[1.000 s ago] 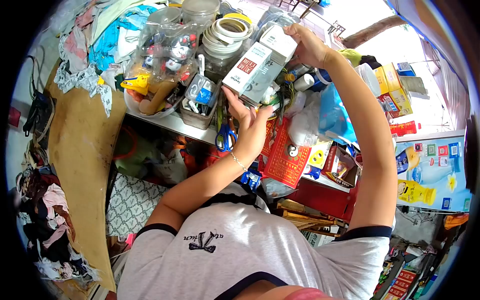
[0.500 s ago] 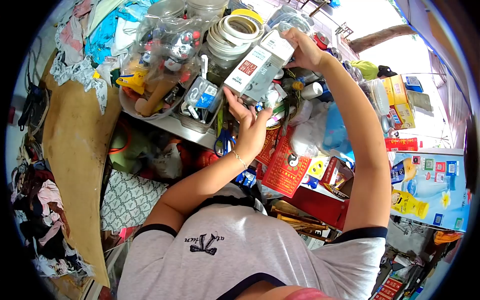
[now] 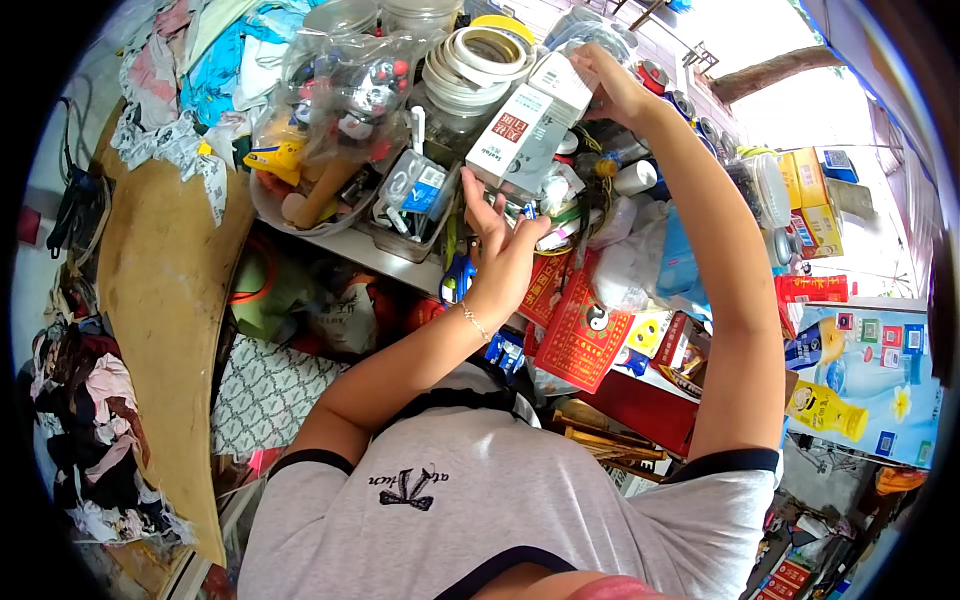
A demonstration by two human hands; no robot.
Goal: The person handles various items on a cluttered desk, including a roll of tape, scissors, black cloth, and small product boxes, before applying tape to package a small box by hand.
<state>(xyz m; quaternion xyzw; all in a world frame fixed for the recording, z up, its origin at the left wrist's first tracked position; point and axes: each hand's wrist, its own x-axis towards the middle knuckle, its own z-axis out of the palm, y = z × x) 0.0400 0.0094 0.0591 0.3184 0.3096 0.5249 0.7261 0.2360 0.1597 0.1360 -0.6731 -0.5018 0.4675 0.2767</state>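
"Above the bench [image 3: 385,258], near its front edge, what have I got?"

"One white box [image 3: 507,137], tilted, my right grip [image 3: 617,92] closed on its far end."

"And left?"

"My left grip [image 3: 500,258] is spread, one fingertip at the box's lower corner. Blue-handled scissors [image 3: 459,278] show beside that hand; stacked white rolls [image 3: 463,85] stand farther back."

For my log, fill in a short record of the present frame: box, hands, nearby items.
Box: white box with red label, held over the cluttered table
Left hand: left hand open, fingertip at the box's near end
Right hand: right hand gripping the box's far end
Left of box: grey bin
Beside left hand: blue-handled scissors, partly hidden
Table's near edge: red sheet with a black-and-white round symbol
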